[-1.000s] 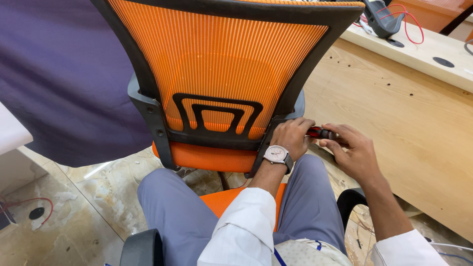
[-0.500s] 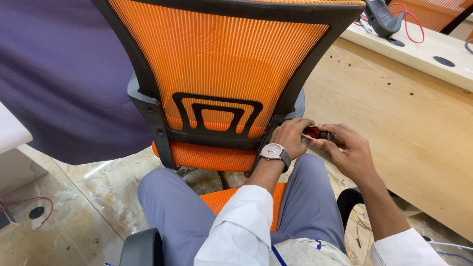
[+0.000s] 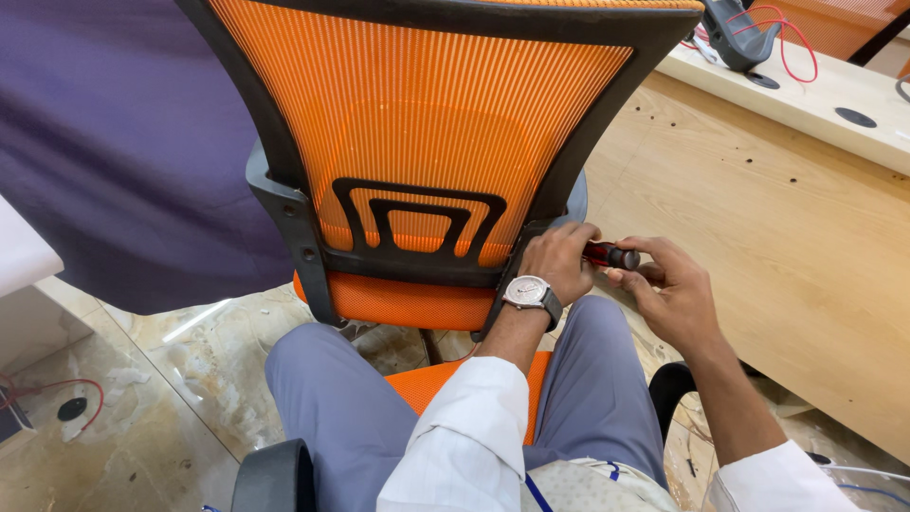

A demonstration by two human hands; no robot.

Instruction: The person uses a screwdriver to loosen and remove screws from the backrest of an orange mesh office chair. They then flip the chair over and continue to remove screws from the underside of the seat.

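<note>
While seated behind an orange mesh chair back, both hands at its lower right corner, on a small screwdriver.

RISKS (judgement only)
- Tip slip: tip hidden behind left hand, so seating on any fastener can't be confirmed; if off-axis, could skip out and score the black plastic frame or jab the left fingers wrapped just ahead of it.
- Grip: handle held only at its end by right fingertips; light hold, could roll or drop to the marble floor between the knees.
- Chair on casters likely (base not visible): side push w/ tool could swing the back away, breaking alignment.
- Wrist strain: both hands crowded in one tight spot, little room to turn.

POSE
- Left hand: forearm up from lower centre, white sleeve at elbow, wristwatch face up. Fingers curled together around tool shaft/front of handle, knuckles against the frame's right upright. Closed hold.
- Right hand: reaching in from the right, palm turned inward. Thumb and first fingers pinching the dark butt end of the handle; remaining fingers loosely bent, not spread.
- Tool: red and black handle, roughly level, pointing left toward the frame; lies between the two hands, touching both. Tip not visible.

SURROUNDINGS
- Light wooden panel to the right, near right hand.
- Purple cloth at left, well apart.
- Grey trouser legs below, astride an orange seat.
</note>
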